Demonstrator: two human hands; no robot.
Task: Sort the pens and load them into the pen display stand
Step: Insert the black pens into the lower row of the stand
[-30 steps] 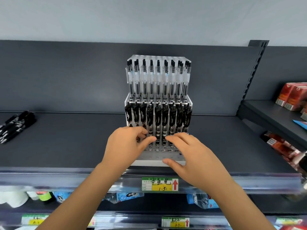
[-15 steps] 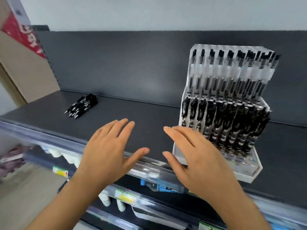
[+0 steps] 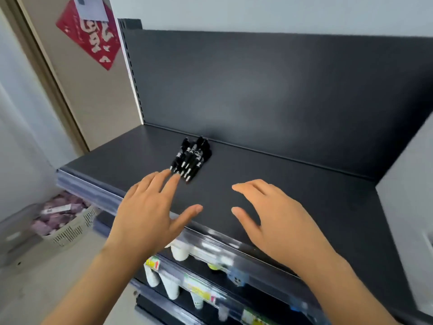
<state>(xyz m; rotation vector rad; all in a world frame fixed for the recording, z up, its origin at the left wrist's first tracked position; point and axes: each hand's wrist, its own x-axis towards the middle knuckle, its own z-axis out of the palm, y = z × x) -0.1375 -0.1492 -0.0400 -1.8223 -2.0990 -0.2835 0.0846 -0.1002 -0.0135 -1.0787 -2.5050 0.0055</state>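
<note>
Black pens (image 3: 192, 158) lie in a loose bundle on the dark grey shelf (image 3: 316, 191), close to its back panel (image 3: 257, 90), their tips pointing towards the front edge. The left hand (image 3: 150, 214) stretches palm-down over the shelf, fingers (image 3: 174, 182) straight and spread, holding nothing; the fingertips reach the near ends of the pens, though contact cannot be told. The right hand (image 3: 278, 219) hovers well apart from the pens, its fingers slightly bent and apart, empty. A pale slotted basket (image 3: 70, 228) sits on the floor to the left, below the shelf
</note>
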